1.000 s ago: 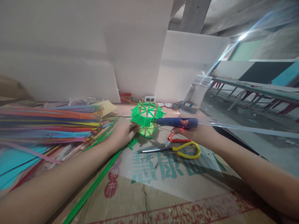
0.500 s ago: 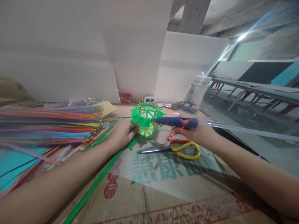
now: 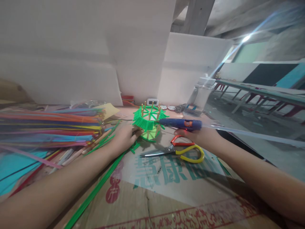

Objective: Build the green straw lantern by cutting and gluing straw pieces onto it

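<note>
A small green model [image 3: 149,124], made of pipe cleaners with several upright wooden sticks, stands at the middle of the table. My left hand [image 3: 125,137] is closed at its left lower side, thumb and fingers pinching its edge. In my right hand [image 3: 190,135] is a blue glue gun [image 3: 176,123] with an orange switch and a long clear glue stick out of its back. The gun's nozzle meets the model's right front side. Scissors [image 3: 175,151] with one red and one yellow handle lie just below the gun. Loose green pipe cleaners [image 3: 102,187] run beneath my left forearm.
Bundles of coloured pipe cleaners [image 3: 52,127] fill the left side, beside blue sheets [image 3: 16,171]. Behind the model stand a small digital clock [image 3: 152,102] and a clear plastic bottle [image 3: 197,97]. White boards [image 3: 140,54] rise at the back.
Almost nothing differs. Both hands, the glue gun and the green model keep their places, with the gun shifted very slightly at most.
</note>
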Action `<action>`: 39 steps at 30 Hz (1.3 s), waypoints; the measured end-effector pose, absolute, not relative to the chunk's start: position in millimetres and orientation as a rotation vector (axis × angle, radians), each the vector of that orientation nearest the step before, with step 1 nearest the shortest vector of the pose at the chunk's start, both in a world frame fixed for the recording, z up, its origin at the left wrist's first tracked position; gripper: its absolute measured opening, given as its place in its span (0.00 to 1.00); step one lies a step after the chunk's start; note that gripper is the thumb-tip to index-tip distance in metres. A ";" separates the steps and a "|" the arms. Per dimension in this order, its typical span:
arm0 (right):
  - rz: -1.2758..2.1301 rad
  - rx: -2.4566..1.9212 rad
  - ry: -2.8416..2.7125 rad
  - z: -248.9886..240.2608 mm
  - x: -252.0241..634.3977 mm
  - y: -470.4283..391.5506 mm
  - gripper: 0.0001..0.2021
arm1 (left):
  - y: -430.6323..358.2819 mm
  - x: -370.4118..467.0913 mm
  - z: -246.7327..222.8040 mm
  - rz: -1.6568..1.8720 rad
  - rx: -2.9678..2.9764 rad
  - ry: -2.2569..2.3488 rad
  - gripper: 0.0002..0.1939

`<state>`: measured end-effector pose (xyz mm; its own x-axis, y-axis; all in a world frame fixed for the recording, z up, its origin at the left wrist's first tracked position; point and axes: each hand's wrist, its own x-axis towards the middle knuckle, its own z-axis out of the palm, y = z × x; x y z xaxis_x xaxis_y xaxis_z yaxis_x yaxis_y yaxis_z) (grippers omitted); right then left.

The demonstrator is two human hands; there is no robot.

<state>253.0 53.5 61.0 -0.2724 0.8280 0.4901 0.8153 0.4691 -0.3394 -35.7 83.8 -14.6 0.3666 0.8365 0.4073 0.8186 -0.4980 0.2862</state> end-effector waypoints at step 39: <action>0.008 -1.290 -2.191 66.0 249.0 47.3 0.12 | 82.7 -34.7 -12.1 0.749 2.560 1.565 0.15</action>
<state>249.0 47.3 66.0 -0.3562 0.8000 0.4828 0.7965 0.5301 -0.2908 -34.7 82.7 -12.1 0.3710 0.8492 0.3758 0.8254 -0.4870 0.2857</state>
